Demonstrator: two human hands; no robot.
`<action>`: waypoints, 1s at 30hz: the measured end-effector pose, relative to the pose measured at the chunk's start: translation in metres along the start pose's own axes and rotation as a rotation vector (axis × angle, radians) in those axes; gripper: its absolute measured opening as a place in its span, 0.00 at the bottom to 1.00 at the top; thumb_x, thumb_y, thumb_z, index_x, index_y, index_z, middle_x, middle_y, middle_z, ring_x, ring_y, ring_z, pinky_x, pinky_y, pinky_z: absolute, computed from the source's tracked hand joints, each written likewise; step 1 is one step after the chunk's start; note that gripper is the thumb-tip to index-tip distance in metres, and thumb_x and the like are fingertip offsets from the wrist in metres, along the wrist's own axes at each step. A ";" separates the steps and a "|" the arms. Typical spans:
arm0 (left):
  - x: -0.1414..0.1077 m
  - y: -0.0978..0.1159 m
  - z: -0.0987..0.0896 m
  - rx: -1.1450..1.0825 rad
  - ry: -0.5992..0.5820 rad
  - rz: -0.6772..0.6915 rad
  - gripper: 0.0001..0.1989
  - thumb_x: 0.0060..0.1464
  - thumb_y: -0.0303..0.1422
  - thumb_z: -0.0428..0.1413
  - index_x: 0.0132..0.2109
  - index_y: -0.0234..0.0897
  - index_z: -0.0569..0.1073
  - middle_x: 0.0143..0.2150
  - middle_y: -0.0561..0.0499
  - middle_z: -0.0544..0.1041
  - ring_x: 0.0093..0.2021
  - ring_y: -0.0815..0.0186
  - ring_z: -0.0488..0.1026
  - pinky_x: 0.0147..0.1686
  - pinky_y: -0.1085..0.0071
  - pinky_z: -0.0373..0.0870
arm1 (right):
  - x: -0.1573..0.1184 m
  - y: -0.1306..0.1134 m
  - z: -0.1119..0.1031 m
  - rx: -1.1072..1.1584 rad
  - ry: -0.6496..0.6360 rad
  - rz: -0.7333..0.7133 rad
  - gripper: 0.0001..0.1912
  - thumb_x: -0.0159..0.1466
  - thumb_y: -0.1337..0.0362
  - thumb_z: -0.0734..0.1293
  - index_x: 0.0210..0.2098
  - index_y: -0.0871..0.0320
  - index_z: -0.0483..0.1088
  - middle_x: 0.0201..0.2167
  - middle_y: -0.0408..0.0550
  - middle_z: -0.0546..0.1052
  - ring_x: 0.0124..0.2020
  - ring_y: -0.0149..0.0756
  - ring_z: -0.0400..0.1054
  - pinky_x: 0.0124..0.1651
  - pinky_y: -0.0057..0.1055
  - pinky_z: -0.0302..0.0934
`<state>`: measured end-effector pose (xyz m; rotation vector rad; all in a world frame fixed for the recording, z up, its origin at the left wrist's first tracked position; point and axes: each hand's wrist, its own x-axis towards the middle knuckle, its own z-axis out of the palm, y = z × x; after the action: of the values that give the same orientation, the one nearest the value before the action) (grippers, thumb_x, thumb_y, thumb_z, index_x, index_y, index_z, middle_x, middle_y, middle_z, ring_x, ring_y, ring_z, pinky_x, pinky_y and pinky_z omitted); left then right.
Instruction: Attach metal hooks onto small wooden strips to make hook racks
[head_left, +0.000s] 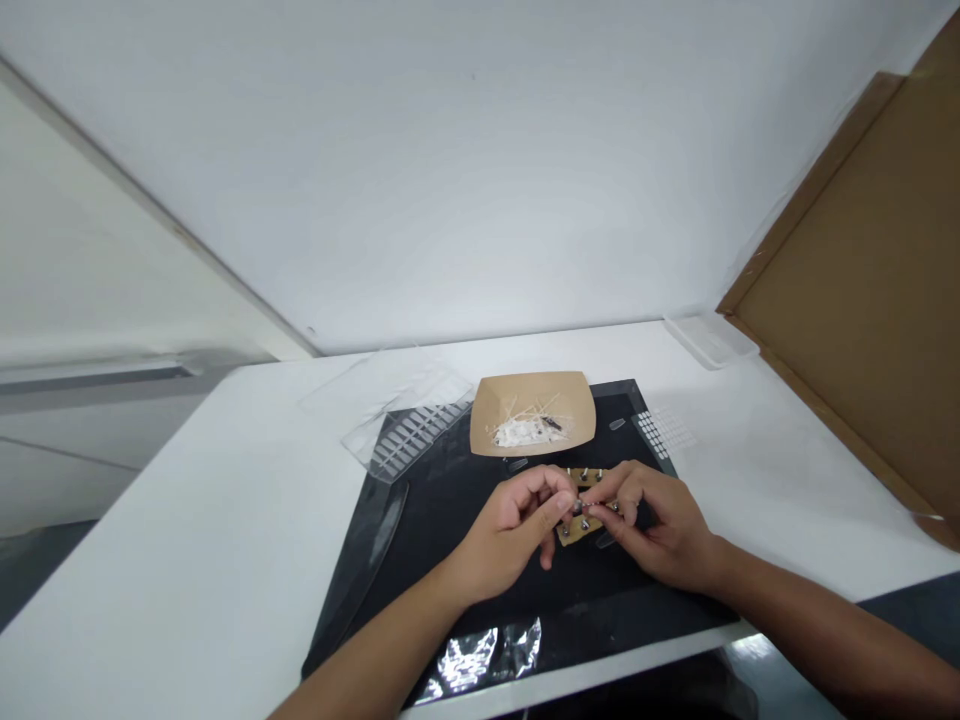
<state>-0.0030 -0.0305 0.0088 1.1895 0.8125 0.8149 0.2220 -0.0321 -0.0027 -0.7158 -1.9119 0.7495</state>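
Note:
My left hand [517,522] is closed in a pinch, thumb and forefinger on a small dark, shiny piece [578,507]. From the right, my right hand [664,520] meets it, its thumb and forefinger pinched at the same spot; what lies between those fingertips is too small to name. Right below and behind the fingers lies a tan holder [574,533] with several small metal studs, partly covered by both hands. A clear false nail tip [604,540] rests by my right hand, and another nail tip [517,465] lies on the black mat [442,540].
Behind my hands stands a brown paper tray [487,400] with thin white sticks and white bits. Left of it lie clear plastic sheets holding nail tips [412,440]. A sheet of white adhesive tabs [660,435], a clear plastic lid [712,340] and a cardboard panel [862,290] are right.

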 end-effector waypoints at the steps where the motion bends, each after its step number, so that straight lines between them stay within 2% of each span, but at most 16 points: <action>1: 0.000 0.000 -0.001 -0.006 0.001 -0.002 0.24 0.63 0.53 0.62 0.39 0.33 0.72 0.35 0.53 0.71 0.23 0.77 0.67 0.19 0.81 0.68 | 0.000 0.000 0.000 0.022 0.002 0.014 0.16 0.70 0.72 0.70 0.33 0.52 0.60 0.42 0.45 0.83 0.43 0.37 0.79 0.43 0.35 0.72; 5: 0.002 -0.001 -0.004 -0.016 -0.001 0.001 0.26 0.63 0.55 0.60 0.40 0.32 0.75 0.35 0.50 0.72 0.27 0.73 0.70 0.18 0.81 0.70 | 0.002 -0.003 -0.001 0.091 0.002 0.062 0.16 0.71 0.71 0.69 0.33 0.52 0.60 0.42 0.46 0.83 0.42 0.36 0.79 0.42 0.34 0.73; 7: 0.002 -0.002 -0.005 -0.015 -0.006 0.006 0.26 0.63 0.54 0.61 0.41 0.31 0.76 0.35 0.50 0.73 0.25 0.74 0.70 0.16 0.82 0.69 | 0.003 -0.004 -0.001 0.106 0.003 0.085 0.16 0.72 0.70 0.69 0.32 0.52 0.59 0.42 0.46 0.83 0.41 0.36 0.79 0.41 0.34 0.73; 10: 0.003 -0.004 -0.005 0.005 0.007 0.009 0.22 0.59 0.48 0.67 0.41 0.31 0.76 0.35 0.52 0.74 0.21 0.78 0.67 0.15 0.82 0.68 | 0.003 -0.004 -0.001 0.100 0.005 0.093 0.16 0.71 0.69 0.69 0.32 0.53 0.60 0.41 0.46 0.83 0.41 0.36 0.79 0.42 0.34 0.73; 13: 0.003 -0.005 -0.004 0.024 0.037 0.020 0.19 0.56 0.44 0.70 0.41 0.31 0.76 0.36 0.50 0.76 0.22 0.77 0.68 0.15 0.82 0.68 | 0.003 -0.003 -0.001 0.078 -0.001 0.078 0.16 0.71 0.69 0.69 0.31 0.53 0.60 0.41 0.46 0.83 0.42 0.37 0.79 0.43 0.35 0.73; 17: 0.002 -0.004 -0.005 0.037 0.044 0.038 0.17 0.58 0.41 0.69 0.40 0.31 0.77 0.37 0.50 0.76 0.22 0.77 0.68 0.15 0.83 0.68 | 0.002 -0.001 -0.001 0.039 -0.013 0.053 0.15 0.71 0.69 0.69 0.31 0.52 0.60 0.41 0.46 0.83 0.42 0.38 0.79 0.42 0.35 0.73; 25: 0.002 0.000 -0.011 0.107 0.010 0.043 0.17 0.56 0.42 0.70 0.39 0.31 0.80 0.38 0.47 0.78 0.27 0.72 0.73 0.17 0.82 0.71 | 0.004 -0.004 -0.003 -0.067 -0.070 -0.029 0.15 0.72 0.71 0.68 0.31 0.52 0.60 0.40 0.45 0.84 0.40 0.37 0.78 0.41 0.35 0.72; 30: 0.000 0.004 -0.013 0.180 -0.012 0.041 0.14 0.58 0.41 0.68 0.40 0.32 0.81 0.41 0.46 0.79 0.28 0.72 0.73 0.19 0.82 0.71 | 0.006 -0.007 -0.005 -0.075 -0.094 -0.048 0.16 0.71 0.72 0.68 0.32 0.52 0.59 0.40 0.43 0.84 0.40 0.36 0.77 0.41 0.35 0.71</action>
<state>-0.0150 -0.0233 0.0107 1.3726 0.8679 0.7804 0.2232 -0.0304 0.0079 -0.6886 -2.0444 0.6959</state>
